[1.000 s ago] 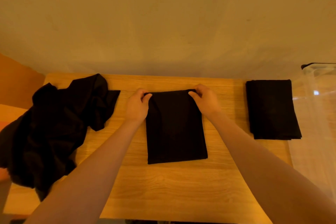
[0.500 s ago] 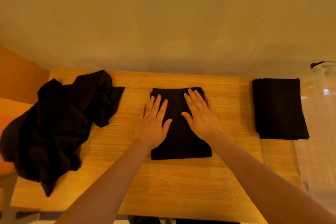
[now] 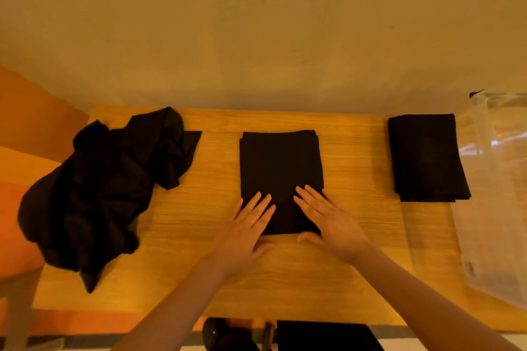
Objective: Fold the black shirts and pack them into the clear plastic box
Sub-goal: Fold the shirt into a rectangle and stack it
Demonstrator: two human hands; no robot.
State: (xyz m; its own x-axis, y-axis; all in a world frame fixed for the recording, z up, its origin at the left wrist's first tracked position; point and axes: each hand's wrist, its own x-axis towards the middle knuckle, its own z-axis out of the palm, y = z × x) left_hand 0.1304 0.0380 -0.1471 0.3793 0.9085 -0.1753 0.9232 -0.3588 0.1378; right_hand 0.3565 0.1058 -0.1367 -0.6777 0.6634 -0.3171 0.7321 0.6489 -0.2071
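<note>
On the wooden surface [image 3: 356, 273], between the crumpled heap of black shirts [image 3: 102, 194] and the folded black stack [image 3: 426, 157] beside the clear plastic box [image 3: 496, 194], my flat, empty left hand [image 3: 245, 234] and right hand [image 3: 330, 222] have slid to the near edge of the folded black shirt [image 3: 281, 168], so it appears smoothed and ready for stacking.

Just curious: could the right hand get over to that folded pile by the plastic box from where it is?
Probably yes: the right hand lies flat on the middle shirt, and only bare table lies between it and the folded pile.

Wooden table [image 3: 336, 279] bears folded shirt [image 3: 281, 174], folded stack [image 3: 426, 157], crumpled pile [image 3: 99, 194].
</note>
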